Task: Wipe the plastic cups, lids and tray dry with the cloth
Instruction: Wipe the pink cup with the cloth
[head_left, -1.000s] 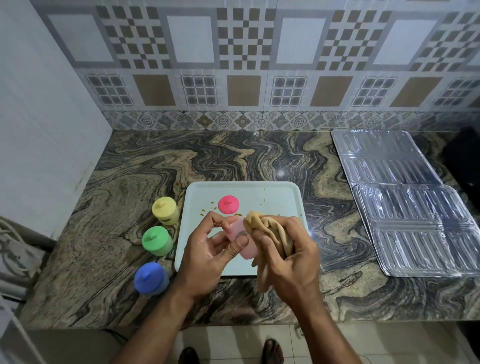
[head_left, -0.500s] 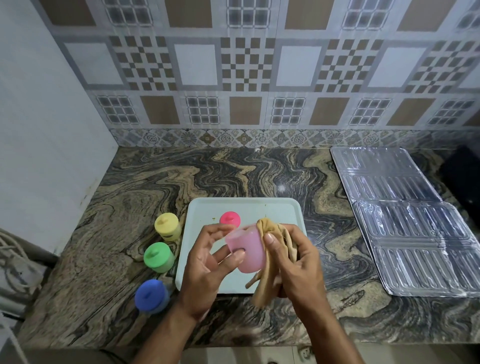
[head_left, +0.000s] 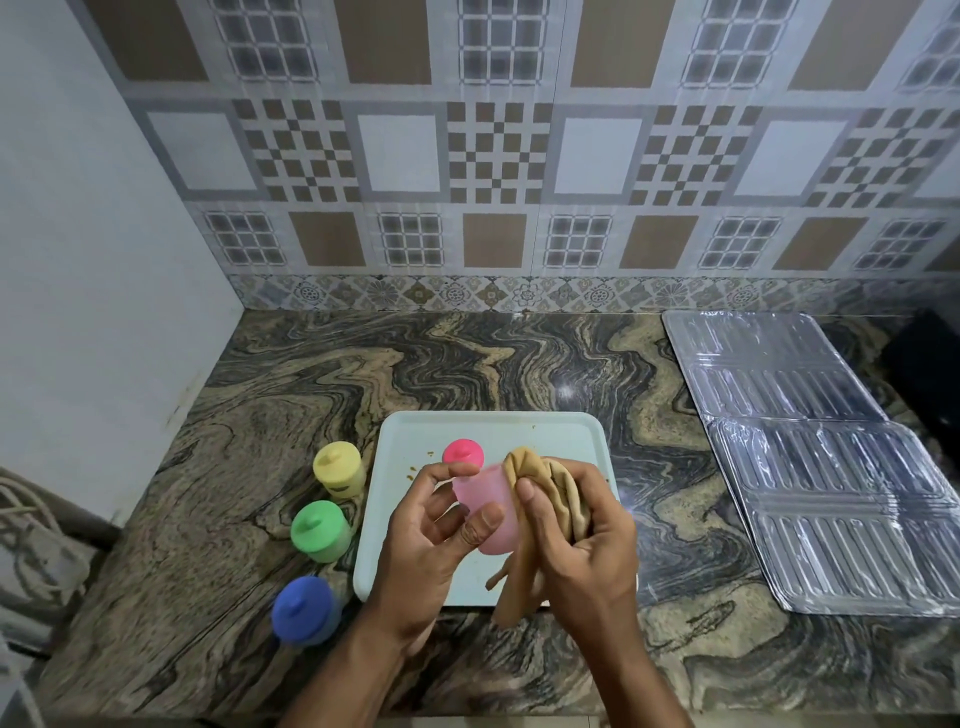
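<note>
The pink cup (head_left: 485, 512) is held by the left hand (head_left: 431, 540), the cloth (head_left: 545, 499) by the right hand (head_left: 582, 545), over the tray (head_left: 410, 467), beside three lidded cups (head_left: 318, 530) on the counter (head_left: 260, 415).

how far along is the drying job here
Looks done: yellow cup, green cup and blue cup stand lidded beside the tray. In hand: left hand holds the pink cup while right hand works the cloth. Left: pink lid and the crumb-speckled tray.

Left hand (head_left: 434, 535) grips pink cup (head_left: 488, 506); right hand (head_left: 582, 540) grips cloth (head_left: 550, 488).
</note>
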